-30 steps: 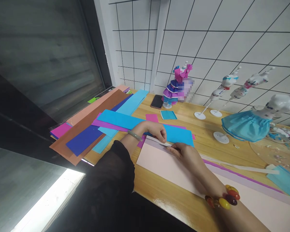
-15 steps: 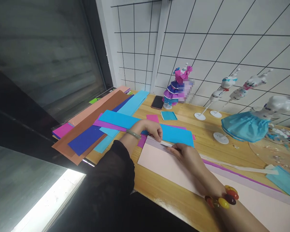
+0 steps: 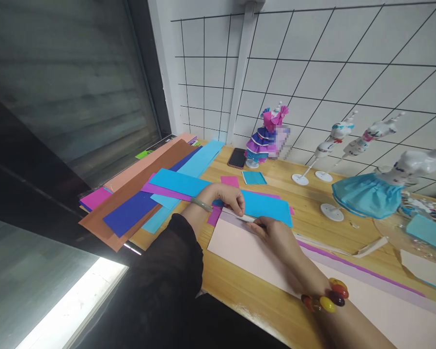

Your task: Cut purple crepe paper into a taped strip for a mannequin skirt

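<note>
A long pale pink paper sheet lies on the wooden table, over a lilac sheet with a purple edge. My left hand, with a green bangle on the wrist, pinches the far left end of a thin white strip that runs along the pink sheet's far edge. My right hand, with a beaded bracelet on the wrist, presses closed fingers on the same strip just right of the left hand. A bright blue sheet lies right behind both hands.
Coloured sheets are stacked at the left. A phone, a doll in a purple dress, white mannequin stands and a blue-skirted mannequin stand along the grid wall. A glass plate with scraps sits at the right.
Both hands stay pinched at the strip's left end. The strip's far right end has lifted and curled nearer. The view has tilted a little, bringing a blue piece in at the right.
</note>
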A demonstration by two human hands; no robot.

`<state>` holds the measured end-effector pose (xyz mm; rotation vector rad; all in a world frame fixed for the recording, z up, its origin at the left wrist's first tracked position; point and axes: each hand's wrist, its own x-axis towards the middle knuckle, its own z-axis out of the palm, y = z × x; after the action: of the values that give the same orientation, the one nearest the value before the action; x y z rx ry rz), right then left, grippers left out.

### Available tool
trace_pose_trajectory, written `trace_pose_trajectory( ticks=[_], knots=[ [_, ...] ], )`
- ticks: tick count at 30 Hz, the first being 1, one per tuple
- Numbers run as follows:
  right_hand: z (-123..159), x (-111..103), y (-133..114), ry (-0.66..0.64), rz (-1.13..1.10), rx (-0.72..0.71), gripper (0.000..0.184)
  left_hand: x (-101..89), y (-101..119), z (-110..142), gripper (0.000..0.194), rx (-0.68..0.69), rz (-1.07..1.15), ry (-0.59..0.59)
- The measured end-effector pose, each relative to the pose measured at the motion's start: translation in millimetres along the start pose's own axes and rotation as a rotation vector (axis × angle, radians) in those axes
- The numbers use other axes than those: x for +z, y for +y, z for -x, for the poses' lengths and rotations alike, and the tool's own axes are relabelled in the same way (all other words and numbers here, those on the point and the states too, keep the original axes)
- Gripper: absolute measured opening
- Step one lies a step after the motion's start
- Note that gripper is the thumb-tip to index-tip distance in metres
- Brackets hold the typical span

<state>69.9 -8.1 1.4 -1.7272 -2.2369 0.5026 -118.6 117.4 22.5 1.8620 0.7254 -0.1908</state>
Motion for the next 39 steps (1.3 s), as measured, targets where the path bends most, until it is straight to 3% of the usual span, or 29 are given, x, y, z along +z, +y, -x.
trace_pose_trajectory(
  ticks=[31, 39],
  knots=[
    [-7, 9, -17, 0.016, -0.023, 0.005, 0.044, -2.4, -16, -8, 0.034, 0.085, 0.067, -0.036],
    [-11, 15, -16, 0.021, 0.004, 0.008, 0.045, -2.2, -10, -3, 0.036, 0.070, 0.051, -0.027]
  ],
)
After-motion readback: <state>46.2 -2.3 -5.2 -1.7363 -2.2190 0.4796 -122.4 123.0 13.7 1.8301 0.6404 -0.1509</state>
